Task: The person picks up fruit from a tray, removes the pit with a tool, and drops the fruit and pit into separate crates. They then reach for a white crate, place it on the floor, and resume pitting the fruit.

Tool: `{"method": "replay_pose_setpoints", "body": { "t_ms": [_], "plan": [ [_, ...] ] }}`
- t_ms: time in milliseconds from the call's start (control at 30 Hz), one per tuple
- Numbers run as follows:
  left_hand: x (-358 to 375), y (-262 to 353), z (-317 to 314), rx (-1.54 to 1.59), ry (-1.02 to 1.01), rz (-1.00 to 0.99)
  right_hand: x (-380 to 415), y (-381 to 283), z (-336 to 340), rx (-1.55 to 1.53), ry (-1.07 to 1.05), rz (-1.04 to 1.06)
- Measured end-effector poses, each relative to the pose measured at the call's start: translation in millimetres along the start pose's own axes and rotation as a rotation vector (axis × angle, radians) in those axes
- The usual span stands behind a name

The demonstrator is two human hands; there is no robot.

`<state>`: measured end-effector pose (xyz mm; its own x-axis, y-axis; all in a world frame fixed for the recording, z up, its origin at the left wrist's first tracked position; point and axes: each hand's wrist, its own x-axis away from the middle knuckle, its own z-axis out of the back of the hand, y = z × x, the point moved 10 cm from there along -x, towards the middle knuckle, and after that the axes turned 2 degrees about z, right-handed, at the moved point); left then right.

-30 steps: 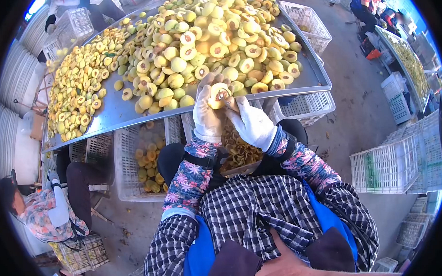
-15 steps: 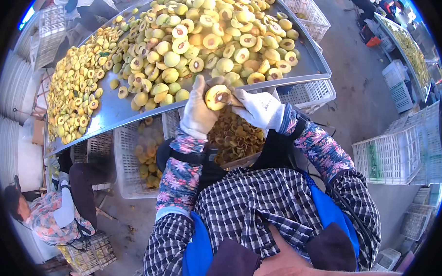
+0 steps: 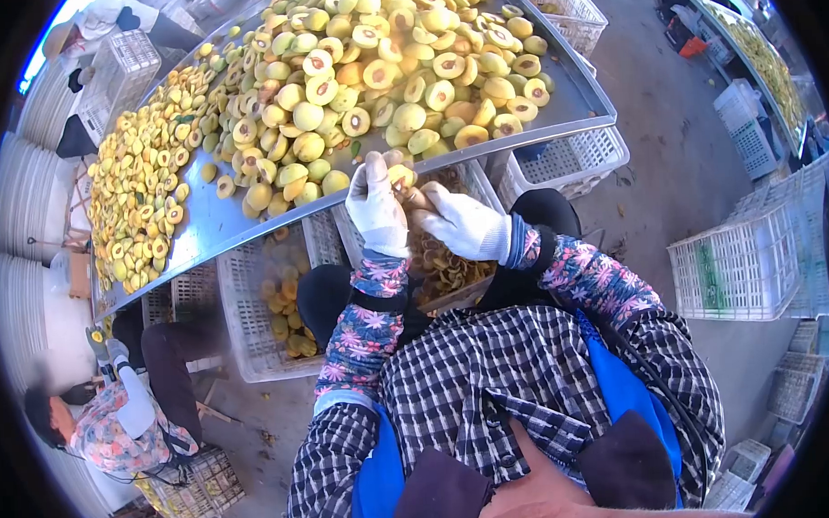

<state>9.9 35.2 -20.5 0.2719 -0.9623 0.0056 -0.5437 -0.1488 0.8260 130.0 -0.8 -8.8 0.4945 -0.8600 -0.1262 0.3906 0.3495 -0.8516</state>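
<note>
Just below the metal table's front edge, my left hand (image 3: 376,207), in a whitish glove, pinches a yellow peach half (image 3: 401,174). My right hand (image 3: 464,222), also gloved, is closed around a small tool with a brown wooden handle (image 3: 417,200). The tool's tip meets the fruit, though my fingers hide most of the contact. Under both hands stands a crate holding brownish fruit scraps (image 3: 444,269). Beyond them, a large heap of halved yellow-green peaches (image 3: 336,97) covers much of the metal table (image 3: 194,226).
A white crate with fruit (image 3: 244,333) stands left of my knees, another white crate (image 3: 571,167) under the table's right corner. Stacked crates (image 3: 734,271) are at the right. A seated person (image 3: 118,411) works at the lower left.
The peach half has turned, so its cut face and dark centre show less. Both hands have come slightly lower against the table edge. The view has shifted a little.
</note>
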Motion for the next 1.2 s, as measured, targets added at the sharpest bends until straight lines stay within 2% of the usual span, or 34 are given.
{"method": "replay_pose_setpoints", "body": {
  "t_ms": [67, 133, 200, 267, 300, 333, 400, 467, 533, 567, 600, 700, 767, 867, 900, 967, 1000, 1067, 1100, 1200],
  "plan": [
    [1.3, 1.8, 0.0, 0.024, 0.016, -0.062, -1.9, -3.4, -7.9, -0.036, -0.014, 0.13],
    [2.0, 5.1, 0.1, -0.039, -0.001, -0.097, 1.0, 0.4, -2.6, 0.015, -0.033, 0.078],
    [-0.6, 3.3, 3.5, -0.171, 0.026, -0.017, 1.8, 9.2, -1.4, 0.058, -0.052, 0.024],
    [-3.0, -15.5, 0.4, -0.208, -0.071, 0.205, -1.3, 11.2, -5.9, -0.003, -0.102, 0.033],
    [-3.9, -14.8, -0.7, -0.212, -0.089, 0.176, 1.1, 21.5, -9.6, -0.143, -0.135, -0.099],
    [-2.8, -15.7, -3.6, -0.213, -0.089, 0.178, 2.0, 20.3, -9.5, -0.144, -0.134, -0.101],
    [2.8, 2.0, -3.1, -0.221, 0.007, -0.045, 15.4, 26.3, -41.6, -0.907, -0.325, -0.372],
    [2.9, 4.8, -1.2, -0.168, 0.049, -0.113, 13.8, 26.0, -36.8, -0.799, -0.297, -0.311],
    [-1.7, -8.9, -3.9, -0.171, -0.024, 0.087, 8.3, 22.2, -23.4, -0.572, -0.229, -0.177],
    [-4.5, -11.0, -13.3, -0.164, -0.134, 0.159, 3.8, 18.4, -17.4, -0.537, -0.234, -0.124],
    [-0.1, -23.6, -8.7, -0.115, -0.085, 0.315, 7.6, 20.8, -20.0, -0.638, -0.305, -0.203],
    [4.2, -25.5, -8.9, -0.142, -0.072, 0.351, 12.9, 22.0, -26.2, -0.775, -0.313, -0.282],
    [6.8, -27.5, -7.3, -0.004, 0.017, 0.361, 19.0, 27.8, -37.9, -1.167, -0.255, -0.479],
    [11.6, -25.3, -7.2, 0.017, 0.079, 0.35, 19.9, 26.5, -41.3, -1.242, -0.244, -0.451],
    [12.1, -24.9, -7.1, 0.019, 0.082, 0.347, 19.0, 27.6, -39.4, -1.241, -0.248, -0.452],
    [11.4, -24.0, -10.9, 0.068, 0.066, 0.346, 12.7, 28.4, -25.3, -0.829, -0.284, -0.313],
    [8.1, -27.5, -7.8, 0.069, 0.062, 0.345, 12.1, 33.4, -29.5, -0.827, -0.282, -0.311],
    [-0.3, -9.5, -11.0, -0.068, -0.042, 0.093, 4.8, 11.1, 1.1, -0.037, 0.062, 0.143],
    [-0.9, -11.7, -5.9, -0.04, 0.002, 0.056, 6.2, 24.7, -12.5, 0.08, -0.062, 0.046],
    [-1.1, -12.4, -1.3, -0.084, 0.024, 0.003, 6.2, 27.0, -14.0, -0.041, -0.069, -0.027]
  ]
}}
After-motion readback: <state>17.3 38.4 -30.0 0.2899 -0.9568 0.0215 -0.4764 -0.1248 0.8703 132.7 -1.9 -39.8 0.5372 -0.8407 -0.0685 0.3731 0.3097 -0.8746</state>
